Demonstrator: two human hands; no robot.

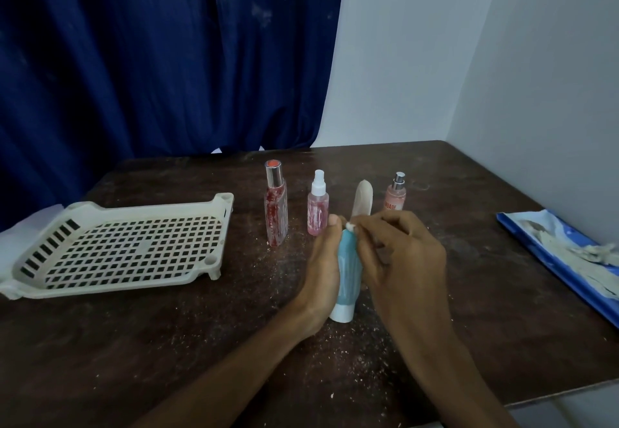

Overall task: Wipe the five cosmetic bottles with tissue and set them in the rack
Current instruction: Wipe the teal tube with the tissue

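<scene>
The blue bottle (350, 270) stands white cap down on the dark table (167, 344), near its front middle, and both hands are on it. The left hand (321, 270) grips it along its left side, thumb up by the top; I cannot see the fingers behind it. The right hand (402, 260) comes in from the bottle's right with its fingers curled, pinching a small scrap of tissue (350, 225) against the bottle's upper end. Just behind the blue bottle is a row of four others, all upright: a tall red bottle (276, 206) behind and to its left, a pink spray bottle (317, 210) closer in, a cream bottle (364, 196) directly behind and partly hidden by the hands, and a peach spray bottle (396, 195) behind and to its right. The rack (150, 208) sits well to the blue bottle's left. A blue packet (522, 226) with crumpled tissues on it lies well to its right. White crumbs (335, 360) speckle the table around the bottle.
</scene>
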